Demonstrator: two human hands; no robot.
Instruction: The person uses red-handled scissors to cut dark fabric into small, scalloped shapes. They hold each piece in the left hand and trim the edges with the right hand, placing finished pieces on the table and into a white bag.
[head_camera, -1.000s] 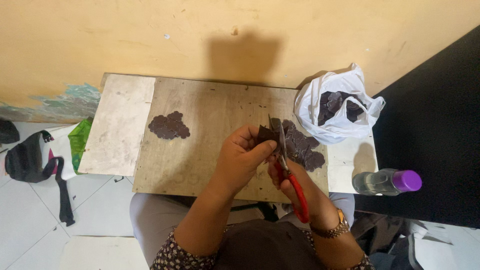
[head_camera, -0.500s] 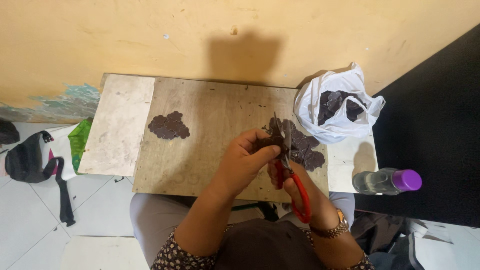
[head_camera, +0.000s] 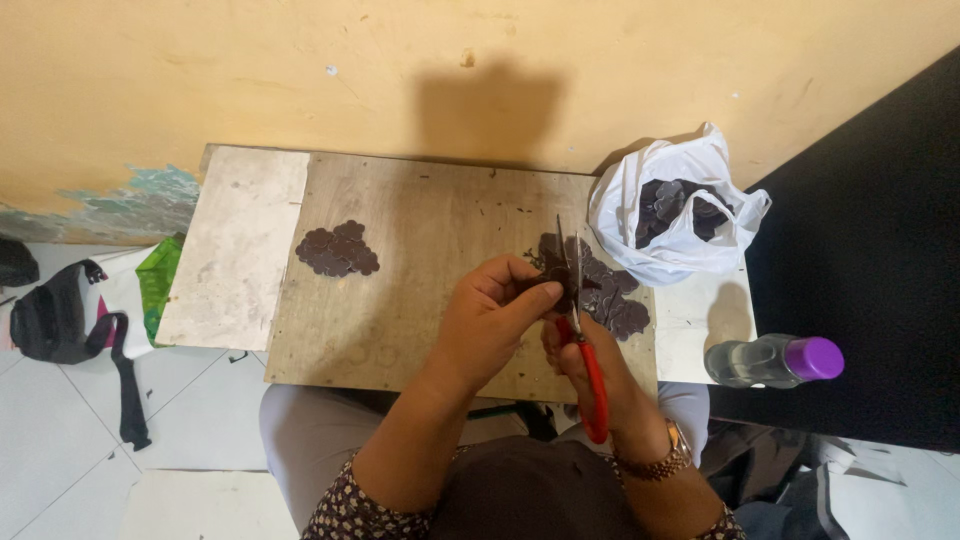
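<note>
Nearest to me, the person sits at the worktop (head_camera: 400, 340) with both hands raised just above its near edge, almost touching each other. The right hand (head_camera: 590, 365) is clamped round the red handles of a pair of scissors (head_camera: 580, 330); the blades point straight away from the body, toward the wall, their long axis nearly upright in the view, and whether they are parted I cannot tell. The left hand (head_camera: 490, 320) is pinched shut, thumb and fingers, on a small dark cut-out piece (head_camera: 548, 288), holding it against the blades from the left. So the piece lies at the very tips of the left hand and just ahead of the right, with nothing between it and the scissors.

Taking the scissors as the mark: directly beyond and to their right lies a loose heap of dark scalloped pieces (head_camera: 605, 295), partly hidden by the hands. Well to the left sits a smaller, tidier cluster of dark pieces (head_camera: 337, 250) (flat, overlapping like petals). Farther beyond and right, a white plastic bag (head_camera: 670, 215) stands open with more dark pieces inside. To the right and nearer, a clear bottle with a purple cap (head_camera: 775, 360) lies on its side. Far left, on the tiled floor, a black bag (head_camera: 60, 320).
</note>
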